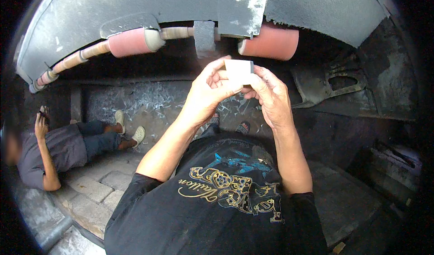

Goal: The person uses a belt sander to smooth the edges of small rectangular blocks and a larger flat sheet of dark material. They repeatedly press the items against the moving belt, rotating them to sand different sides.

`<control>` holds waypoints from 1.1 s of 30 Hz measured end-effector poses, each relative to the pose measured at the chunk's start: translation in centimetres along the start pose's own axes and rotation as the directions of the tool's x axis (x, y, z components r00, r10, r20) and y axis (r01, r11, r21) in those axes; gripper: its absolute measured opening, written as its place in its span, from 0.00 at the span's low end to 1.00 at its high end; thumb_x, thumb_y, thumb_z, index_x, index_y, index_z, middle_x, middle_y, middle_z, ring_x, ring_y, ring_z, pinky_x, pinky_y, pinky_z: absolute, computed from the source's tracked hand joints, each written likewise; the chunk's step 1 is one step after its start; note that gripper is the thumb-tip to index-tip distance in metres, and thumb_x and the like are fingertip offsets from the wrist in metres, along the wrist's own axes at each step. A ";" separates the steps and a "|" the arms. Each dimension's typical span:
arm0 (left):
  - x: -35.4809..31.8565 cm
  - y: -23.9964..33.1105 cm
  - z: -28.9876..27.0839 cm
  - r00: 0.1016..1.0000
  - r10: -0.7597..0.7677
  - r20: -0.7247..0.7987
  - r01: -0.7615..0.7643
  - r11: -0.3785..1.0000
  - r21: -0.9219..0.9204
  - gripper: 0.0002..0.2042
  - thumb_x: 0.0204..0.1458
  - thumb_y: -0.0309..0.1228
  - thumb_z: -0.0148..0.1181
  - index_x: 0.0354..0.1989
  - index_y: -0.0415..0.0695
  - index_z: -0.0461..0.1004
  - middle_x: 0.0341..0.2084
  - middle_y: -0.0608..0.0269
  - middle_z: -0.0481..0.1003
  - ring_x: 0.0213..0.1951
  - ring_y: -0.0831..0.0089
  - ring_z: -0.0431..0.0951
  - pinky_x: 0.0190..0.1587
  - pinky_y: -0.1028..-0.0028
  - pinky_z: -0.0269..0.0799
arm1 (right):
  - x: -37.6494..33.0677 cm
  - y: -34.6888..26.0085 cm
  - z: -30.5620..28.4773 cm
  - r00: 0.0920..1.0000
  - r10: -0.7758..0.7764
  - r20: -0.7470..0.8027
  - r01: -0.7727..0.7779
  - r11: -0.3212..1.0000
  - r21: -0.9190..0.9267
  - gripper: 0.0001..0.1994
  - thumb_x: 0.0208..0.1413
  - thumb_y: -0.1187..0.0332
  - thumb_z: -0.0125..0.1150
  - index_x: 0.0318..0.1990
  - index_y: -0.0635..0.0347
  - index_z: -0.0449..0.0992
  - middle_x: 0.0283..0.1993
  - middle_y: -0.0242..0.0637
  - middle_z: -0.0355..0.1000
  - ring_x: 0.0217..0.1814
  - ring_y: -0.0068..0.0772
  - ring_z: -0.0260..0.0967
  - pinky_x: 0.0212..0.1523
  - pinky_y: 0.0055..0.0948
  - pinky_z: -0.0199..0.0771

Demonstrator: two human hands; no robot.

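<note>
Between my two hands is a small white, flat-faced piece with a dark grey strip along its right end point(238, 70). Fingers and thumb of my left hand point(209, 85) grip its left and lower side. My right hand point(271, 94) pinches it at the right, by the grey end. Just beyond it, a pinkish-red sanding drum point(275, 43) with a pale end sits on a shaft under a grey metal hood. A second red drum point(129, 43) is mounted farther left on that shaft. Both drums look smeared, as if spinning.
A grey bracket point(205, 38) hangs between the drums. Smaller tan rollers point(74, 61) line the shaft at the left. Pale scraps point(144, 99) litter the floor below. Another person point(58, 153) is at the left, one hand raised. A metal frame with an oval hole point(327, 87) stands at right.
</note>
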State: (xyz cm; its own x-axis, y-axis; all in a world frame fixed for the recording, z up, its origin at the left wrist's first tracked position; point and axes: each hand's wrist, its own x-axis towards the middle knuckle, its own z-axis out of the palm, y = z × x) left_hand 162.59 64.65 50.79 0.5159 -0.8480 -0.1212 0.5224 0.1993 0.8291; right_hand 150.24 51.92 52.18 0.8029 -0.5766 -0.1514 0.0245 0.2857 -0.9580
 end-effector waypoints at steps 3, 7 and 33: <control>0.5 0.3 0.1 0.999 -0.048 0.000 0.048 0.999 -0.009 0.26 0.53 0.29 0.67 0.59 0.34 0.65 0.48 0.58 0.75 0.50 0.71 0.76 0.54 0.71 0.72 | 0.5 -0.3 0.2 0.999 0.033 -0.015 -0.033 0.998 -0.052 0.20 0.61 0.60 0.62 0.52 0.70 0.74 0.42 0.38 0.77 0.38 0.23 0.74 0.39 0.23 0.74; 1.6 0.4 0.3 0.997 -0.066 -0.049 0.064 0.997 -0.050 0.23 0.53 0.28 0.66 0.56 0.33 0.68 0.46 0.58 0.77 0.48 0.72 0.77 0.54 0.71 0.72 | 1.9 -0.6 0.1 0.998 0.057 -0.039 -0.062 0.989 -0.137 0.19 0.61 0.61 0.63 0.50 0.70 0.75 0.42 0.39 0.77 0.39 0.24 0.74 0.41 0.23 0.73; 1.0 0.1 0.0 0.998 0.056 -0.026 -0.056 0.998 0.016 0.31 0.47 0.23 0.71 0.60 0.34 0.65 0.51 0.58 0.74 0.55 0.70 0.74 0.61 0.70 0.68 | 1.4 0.3 -0.6 0.996 -0.077 0.046 0.081 0.994 -0.080 0.19 0.59 0.67 0.64 0.52 0.74 0.73 0.48 0.42 0.76 0.47 0.27 0.74 0.48 0.27 0.75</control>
State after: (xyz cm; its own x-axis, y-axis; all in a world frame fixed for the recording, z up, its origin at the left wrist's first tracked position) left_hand 163.17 63.80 50.80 0.5619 -0.8224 -0.0888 0.4823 0.2385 0.8429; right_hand 150.99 50.78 51.51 0.8251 -0.5612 -0.0655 0.0418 0.1763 -0.9835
